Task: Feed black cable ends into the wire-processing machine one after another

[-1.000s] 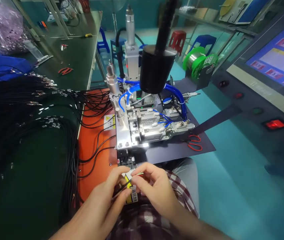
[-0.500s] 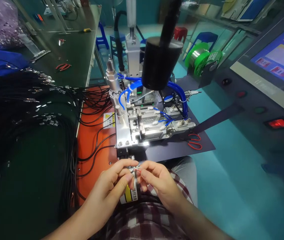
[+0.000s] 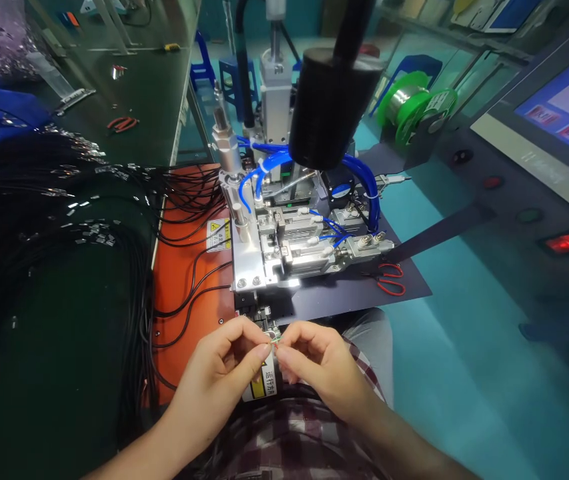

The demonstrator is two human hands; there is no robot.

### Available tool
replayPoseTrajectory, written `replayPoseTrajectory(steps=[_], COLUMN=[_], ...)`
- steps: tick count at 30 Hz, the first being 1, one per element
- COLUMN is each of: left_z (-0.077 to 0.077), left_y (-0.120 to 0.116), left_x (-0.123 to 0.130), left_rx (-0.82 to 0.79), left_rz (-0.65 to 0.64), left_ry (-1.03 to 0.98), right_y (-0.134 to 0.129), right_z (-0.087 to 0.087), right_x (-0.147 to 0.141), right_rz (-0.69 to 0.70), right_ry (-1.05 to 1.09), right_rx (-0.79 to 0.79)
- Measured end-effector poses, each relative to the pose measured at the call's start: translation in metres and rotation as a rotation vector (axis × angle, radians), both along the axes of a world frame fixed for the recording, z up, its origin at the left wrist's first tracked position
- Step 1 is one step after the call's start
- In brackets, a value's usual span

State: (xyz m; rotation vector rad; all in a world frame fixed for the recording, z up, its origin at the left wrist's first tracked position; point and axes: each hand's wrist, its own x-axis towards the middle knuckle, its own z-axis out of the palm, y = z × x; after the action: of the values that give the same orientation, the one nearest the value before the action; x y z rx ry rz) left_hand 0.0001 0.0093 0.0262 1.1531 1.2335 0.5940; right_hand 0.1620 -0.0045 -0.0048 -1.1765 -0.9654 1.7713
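Thin coloured wires (image 3: pixel 275 343), green and red, show between my fingertips just in front of the machine (image 3: pixel 304 247). My left hand (image 3: pixel 227 363) pinches them from the left with thumb and forefinger. From the right, my right hand (image 3: pixel 317 360) pinches them too, its tips nearly touching the left ones. Below the fingers is a yellow and white label (image 3: pixel 263 381). Where the wires lead is hidden by the hands.
Black cables (image 3: pixel 114 267) with metal ends cover the dark table (image 3: pixel 54 347) at left and cross the orange surface (image 3: pixel 189 273). Red-handled scissors (image 3: pixel 391 280) lie right of the machine. A black cylinder (image 3: pixel 334 110) hangs overhead; a control panel (image 3: pixel 539 180) stands at right.
My left thumb and forefinger have closed together at the wires, where they were more spread before. Green wire now shows between the fingertips. The view has shifted slightly.
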Motion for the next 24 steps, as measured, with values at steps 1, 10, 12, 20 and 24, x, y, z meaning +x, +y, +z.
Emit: replayPoseTrajectory(steps=[1,10,12,20,24], left_z=[-0.002,-0.010,-0.010,-0.014,-0.014], left_y=[-0.001,-0.004,-0.003,-0.005,-0.005], left_x=[0.001,0.004,0.005,0.009,0.010], left_rx=[0.008,-0.232,-0.248,-0.257,-0.240], left_rz=[0.027,0.146,0.157,0.295,0.346], left_ry=[-0.020,-0.326,-0.314,-0.335,-0.354], right_y=[-0.001,-0.004,-0.004,-0.005,-0.005], right_z=[0.001,0.000,0.000,-0.004,-0.002], right_x=[-0.002,-0.019,-0.019,-0.021,-0.019], right_rz=[-0.003,-0.090,-0.082,-0.082,-0.081], right_ry=[-0.010,-0.092,-0.100,-0.162,-0.159], right_rx=[0.001,0.051,0.070,0.135,0.122])
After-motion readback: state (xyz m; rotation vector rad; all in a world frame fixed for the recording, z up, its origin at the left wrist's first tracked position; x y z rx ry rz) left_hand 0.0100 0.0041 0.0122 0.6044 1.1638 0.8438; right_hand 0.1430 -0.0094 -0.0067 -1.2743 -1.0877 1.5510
